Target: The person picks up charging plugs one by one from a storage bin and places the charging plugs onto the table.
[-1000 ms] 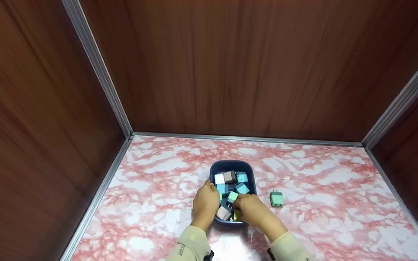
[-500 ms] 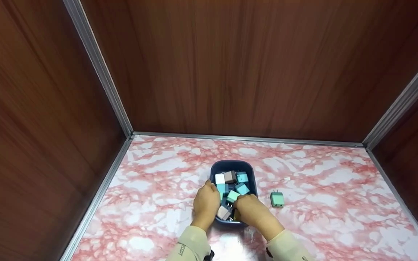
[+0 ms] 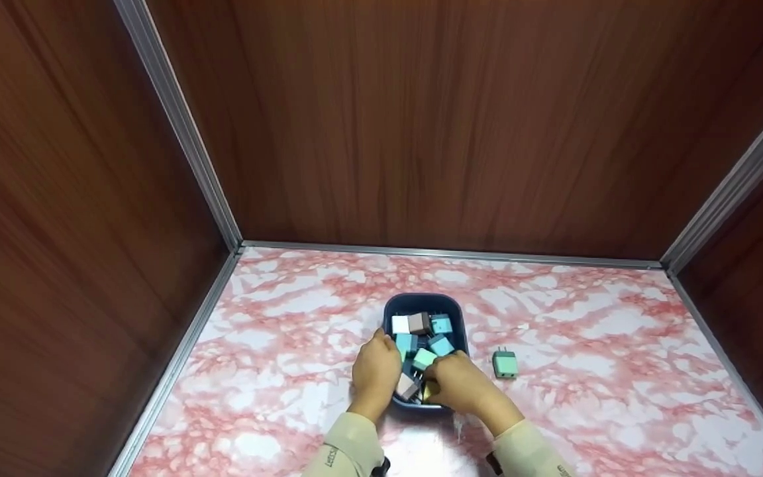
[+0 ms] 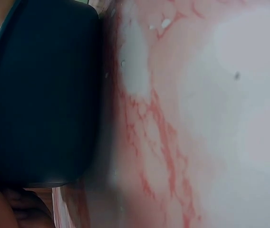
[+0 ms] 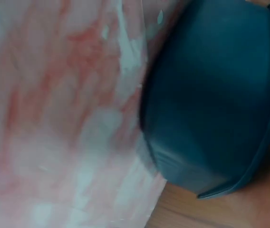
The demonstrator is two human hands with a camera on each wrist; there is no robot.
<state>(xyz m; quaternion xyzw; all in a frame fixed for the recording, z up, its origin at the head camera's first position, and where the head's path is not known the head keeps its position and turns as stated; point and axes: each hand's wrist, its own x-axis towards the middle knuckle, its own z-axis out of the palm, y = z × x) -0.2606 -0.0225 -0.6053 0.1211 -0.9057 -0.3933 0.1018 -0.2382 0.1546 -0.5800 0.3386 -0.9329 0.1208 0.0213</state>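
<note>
Gripping the left side of the navy bin (image 3: 425, 302) is the left hand (image 3: 377, 368); the right hand (image 3: 459, 383) sits among its plugs (image 3: 441, 345) by a yellow piece (image 3: 430, 392), fingertips hidden, grasp unclear. 1 green plug (image 3: 505, 365) lies right of the bin.

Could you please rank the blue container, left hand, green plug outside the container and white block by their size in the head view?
Largest to smallest:
blue container
left hand
green plug
white block
</note>
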